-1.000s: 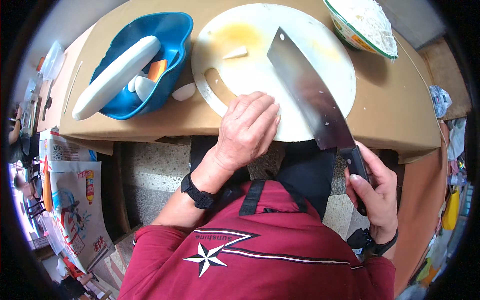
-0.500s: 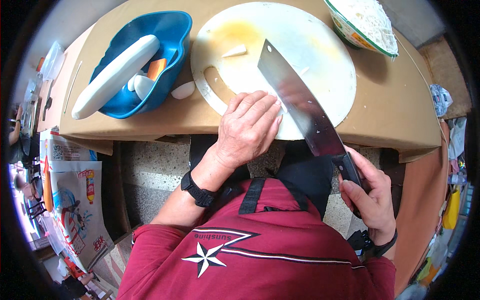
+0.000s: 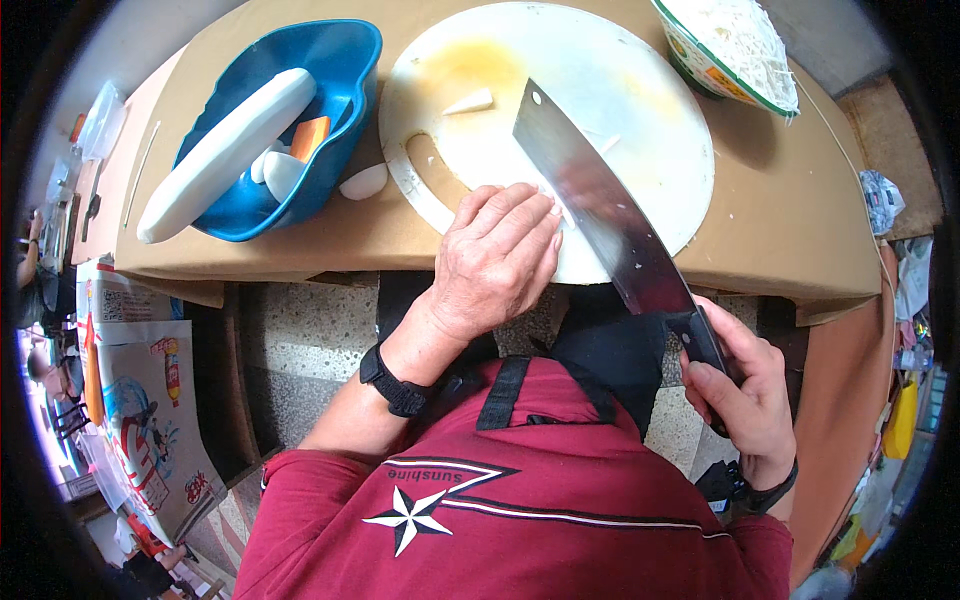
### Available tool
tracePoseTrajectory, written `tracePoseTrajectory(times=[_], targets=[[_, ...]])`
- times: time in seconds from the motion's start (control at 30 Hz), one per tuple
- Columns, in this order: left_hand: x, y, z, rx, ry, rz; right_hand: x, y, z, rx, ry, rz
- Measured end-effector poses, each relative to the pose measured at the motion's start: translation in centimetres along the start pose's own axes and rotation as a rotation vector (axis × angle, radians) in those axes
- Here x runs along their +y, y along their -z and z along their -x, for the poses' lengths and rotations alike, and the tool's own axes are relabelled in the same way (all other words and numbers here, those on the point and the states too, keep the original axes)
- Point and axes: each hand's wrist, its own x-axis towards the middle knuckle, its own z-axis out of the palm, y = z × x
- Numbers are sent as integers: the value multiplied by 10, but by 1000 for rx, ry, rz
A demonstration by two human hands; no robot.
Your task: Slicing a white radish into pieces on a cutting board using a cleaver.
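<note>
My left hand (image 3: 497,262) lies at the near edge of a round white cutting board (image 3: 420,75). Its fingers are curled together, pressing down on a piece of white radish (image 3: 566,212) that is mostly hidden under them. Closed around the dark handle of a large cleaver (image 3: 606,205) is my right hand (image 3: 742,388). The blade slants across the board right beside my left fingertips, its tip pointing away from me. A white wedge (image 3: 468,102) and a thin sliver (image 3: 609,144) sit farther back on the board.
To the left, a blue basin (image 3: 352,36) holds a long peeled white radish (image 3: 232,152), an orange carrot piece (image 3: 310,137) and white chunks. One white chunk (image 3: 364,182) rests between basin and board. A patterned bowl (image 3: 690,62) of white shreds (image 3: 735,40) stands at the far right.
Both hands and the cleaver keep nearly the same place; the blade has shifted only very slightly. The whole view has moved a little.
</note>
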Motion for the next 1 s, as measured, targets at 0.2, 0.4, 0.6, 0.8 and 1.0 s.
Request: tracePoseTrajectory(times=[0.2, 0.4, 0.6, 0.8, 1.0], targets=[[1, 1, -1, 1, -10, -5, 0, -6, -17, -38, -19, 22], [-1, -1, 1, 18, -17, -15, 0, -12, -28, 93, -3, -25], [0, 0, 1, 15, -10, -19, -3, -5, -8, 86, 41, 23], [-1, -1, 2, 14, -9, -16, -3, -6, -2, 32, 12, 35], [0, -1, 1, 14, -7, -19, -1, -3, -2, -9, 2, 77]])
